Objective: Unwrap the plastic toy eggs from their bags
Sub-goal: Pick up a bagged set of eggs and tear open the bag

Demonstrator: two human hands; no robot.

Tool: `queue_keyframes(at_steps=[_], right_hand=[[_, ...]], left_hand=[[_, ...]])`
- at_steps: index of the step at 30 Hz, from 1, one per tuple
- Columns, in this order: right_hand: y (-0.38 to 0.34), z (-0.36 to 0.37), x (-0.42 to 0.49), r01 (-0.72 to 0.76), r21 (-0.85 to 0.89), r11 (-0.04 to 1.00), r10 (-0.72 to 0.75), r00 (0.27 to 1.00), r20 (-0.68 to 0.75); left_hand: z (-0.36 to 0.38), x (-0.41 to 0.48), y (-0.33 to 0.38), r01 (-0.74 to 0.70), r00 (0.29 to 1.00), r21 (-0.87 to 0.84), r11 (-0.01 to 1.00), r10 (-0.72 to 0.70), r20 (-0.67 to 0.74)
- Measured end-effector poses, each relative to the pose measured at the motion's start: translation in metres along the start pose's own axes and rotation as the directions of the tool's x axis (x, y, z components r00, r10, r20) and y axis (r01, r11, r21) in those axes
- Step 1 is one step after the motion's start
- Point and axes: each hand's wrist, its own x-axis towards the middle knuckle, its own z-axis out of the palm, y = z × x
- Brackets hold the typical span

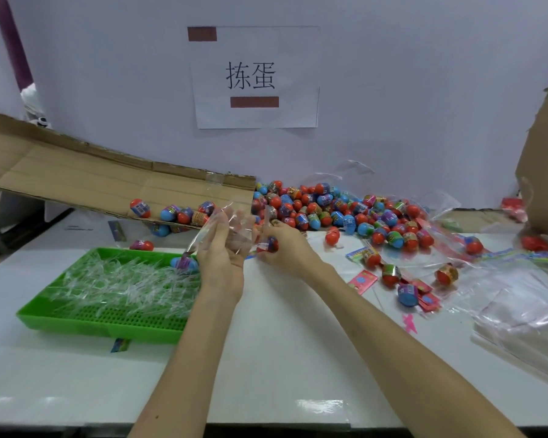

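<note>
Here, what matters to me is the gap between the two hands, low over the table (266, 358) at mid-scene. The egg (270, 243) sits in the right hand (285, 246), whose fingers are curled round it so that only its red and blue end shows toward the left. Just left of it, the left hand (223, 254) is raised with its palm toward me and holds the clear bag (233, 214). I take the film to be pinched between thumb and fingers.

The bag's long axis runs from near-left up to far-right, and its right edge comes down beside the egg. So the egg lies to the right of the left fingers and almost touches them, and the right hand is the nearer one to draw it clear. My judgement is that the hands should part sideways, egg to the right and film to the left toward the green tray (86, 324) of wrappers (124, 286).

I cannot tell whether the egg is wholly out of the bag, as the film is transparent and glare breaks up its edges. The egg's own axis is hidden by the fingers. The heap of eggs (329, 210) beyond is too tangled for me to tell wrapped from bare.
</note>
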Motion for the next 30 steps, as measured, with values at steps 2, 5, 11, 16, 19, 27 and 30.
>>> queue_keyframes(at_steps=[2, 5, 11, 16, 19, 27, 30], right_hand=[[0.002, -0.007, -0.007, -0.038, 0.127, 0.991, 0.044, 0.998, -0.042], [0.006, -0.035, -0.025, -0.169, 0.577, 0.799, 0.243, 0.969, -0.052], [0.002, -0.075, -0.059, -0.163, 0.962, 0.218, 0.385, 0.92, 0.069], [-0.014, -0.064, -0.072, -0.043, 0.861, 0.508, 0.21, 0.975, -0.076], [-0.024, -0.054, -0.076, -0.005, 0.79, 0.613, 0.154, 0.981, -0.114], [-0.032, -0.04, -0.077, 0.035, 0.743, 0.669, 0.185, 0.959, -0.213], [-0.031, -0.039, -0.076, 0.024, 0.732, 0.681, 0.207, 0.952, -0.223]], left_hand=[[0.001, -0.002, -0.002, 0.0, 1.0, 0.006, 1.0, 0.0, 0.0], [0.0, 0.0, -0.004, -0.003, 1.0, 0.021, 1.0, 0.003, 0.009], [-0.001, 0.003, -0.006, 0.026, 1.0, 0.042, 0.999, -0.025, -0.015], [0.001, 0.0, -0.004, 0.014, 0.999, 0.042, 0.999, -0.013, -0.033], [0.0, 0.0, -0.005, 0.028, 1.0, 0.049, 0.998, -0.028, 0.006], [0.005, -0.004, -0.008, 0.133, 0.985, 0.053, 0.99, -0.138, 0.099], [0.004, -0.004, -0.008, 0.154, 0.981, 0.035, 0.987, -0.157, 0.113]])
